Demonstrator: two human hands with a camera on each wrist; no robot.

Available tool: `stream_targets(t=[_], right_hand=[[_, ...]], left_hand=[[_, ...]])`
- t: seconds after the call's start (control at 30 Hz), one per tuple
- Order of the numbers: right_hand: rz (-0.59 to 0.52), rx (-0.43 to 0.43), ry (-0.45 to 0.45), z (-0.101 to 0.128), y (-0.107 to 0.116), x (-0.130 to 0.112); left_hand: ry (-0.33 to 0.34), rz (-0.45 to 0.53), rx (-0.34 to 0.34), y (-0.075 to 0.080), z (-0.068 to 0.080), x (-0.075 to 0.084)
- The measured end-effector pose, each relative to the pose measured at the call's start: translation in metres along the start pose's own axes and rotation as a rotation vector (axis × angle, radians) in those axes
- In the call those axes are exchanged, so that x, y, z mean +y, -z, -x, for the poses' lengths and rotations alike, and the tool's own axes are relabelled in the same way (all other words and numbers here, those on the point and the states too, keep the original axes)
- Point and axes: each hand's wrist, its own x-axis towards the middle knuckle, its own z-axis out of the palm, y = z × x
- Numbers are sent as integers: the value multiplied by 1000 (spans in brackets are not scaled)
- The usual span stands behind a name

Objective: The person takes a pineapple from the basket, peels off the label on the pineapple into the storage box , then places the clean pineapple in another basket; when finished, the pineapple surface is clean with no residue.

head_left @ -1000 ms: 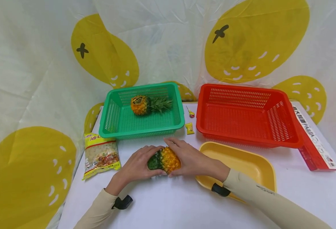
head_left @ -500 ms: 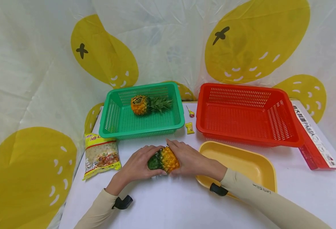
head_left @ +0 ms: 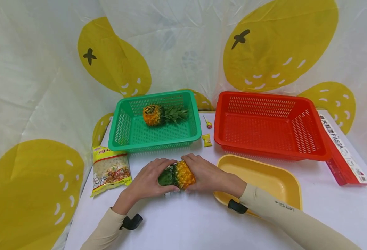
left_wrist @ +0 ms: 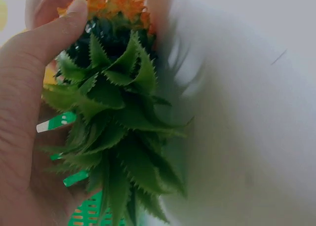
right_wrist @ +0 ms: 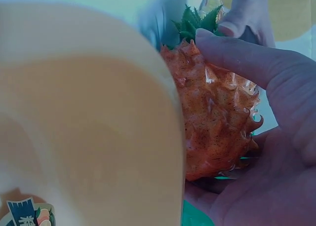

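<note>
Both hands hold a small pineapple (head_left: 186, 176) that lies sideways at the middle of the white table. My left hand (head_left: 149, 177) curls round its green end, thumb on the near side. In the left wrist view the spiky crown leaves (left_wrist: 118, 112) run back beneath the left palm. My right hand (head_left: 206, 175) grips the orange body, with fingers over the far side and thumb on the near one. The right wrist view shows the bumpy orange skin (right_wrist: 212, 117) between that thumb and fingers. A second pineapple (head_left: 153, 115) lies in the green basket (head_left: 152, 147) behind.
A red basket (head_left: 274, 152) stands at the back right. Partly under the right forearm is a yellow tray (head_left: 264, 177). A pasta bag (head_left: 111, 170) lies left, a long red pasta box (head_left: 343, 152) far right. Between the baskets are a lollipop (head_left: 209, 124) and a wrapped candy (head_left: 206, 140).
The left hand has shifted slightly left, and a bit more of the pineapple's green end shows. My right hand has moved slightly left too, staying on the orange body.
</note>
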Motion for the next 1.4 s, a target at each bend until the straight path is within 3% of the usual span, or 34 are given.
stream_targets(t=[0.37, 0.53, 0.8, 1.07, 1.4], right_hand=[[-17, 2, -6, -1, 0, 1], [-19, -1, 5, -2, -1, 2], [-33, 5, 1, -2, 1, 2], [-36, -7, -6, 0, 1, 2], [17, -11, 2, -1, 0, 2]], left_hand=[[-78, -34, 122, 28, -2, -3], [-139, -47, 227, 41, -3, -9], [-140, -40, 398, 59, -7, -23], [-84, -138, 410, 71, -9, -40], [-42, -227, 390, 68, -9, -63]])
